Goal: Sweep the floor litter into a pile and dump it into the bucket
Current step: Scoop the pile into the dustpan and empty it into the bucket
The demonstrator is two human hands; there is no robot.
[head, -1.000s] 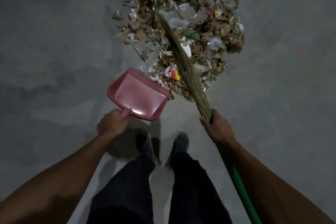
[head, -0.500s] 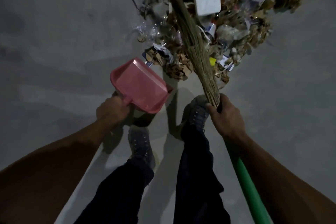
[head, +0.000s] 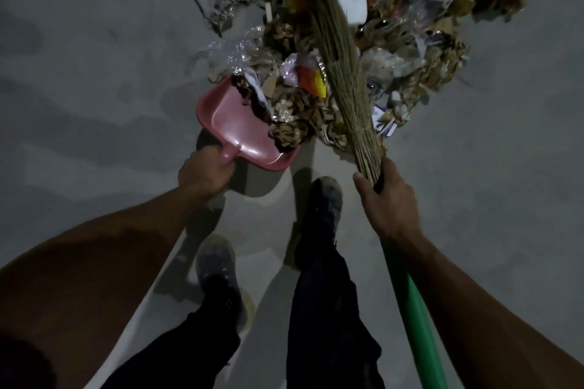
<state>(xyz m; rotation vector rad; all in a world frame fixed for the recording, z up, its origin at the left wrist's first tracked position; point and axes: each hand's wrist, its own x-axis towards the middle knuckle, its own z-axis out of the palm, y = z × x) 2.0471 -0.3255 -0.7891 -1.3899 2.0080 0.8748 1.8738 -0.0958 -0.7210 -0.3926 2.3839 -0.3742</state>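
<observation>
Left hand (head: pixel 203 173) grips dustpan (head: pixel 230 123); right hand (head: pixel 387 199) grips broom (head: pixel 344 72) amid litter (head: pixel 426 41).

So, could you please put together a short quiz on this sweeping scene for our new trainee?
1. True or false: some litter already lies in the pink dustpan.
2. Which hand grips the broom? A) the left hand B) the right hand C) both hands
3. Fill in: the broom's handle is coloured ____.

Key
1. True: scraps from the litter pile sit over the dustpan's open edge.
2. B: the right hand holds the broom where bristles meet the handle; the left hand holds the dustpan's grip.
3. Green.
</observation>
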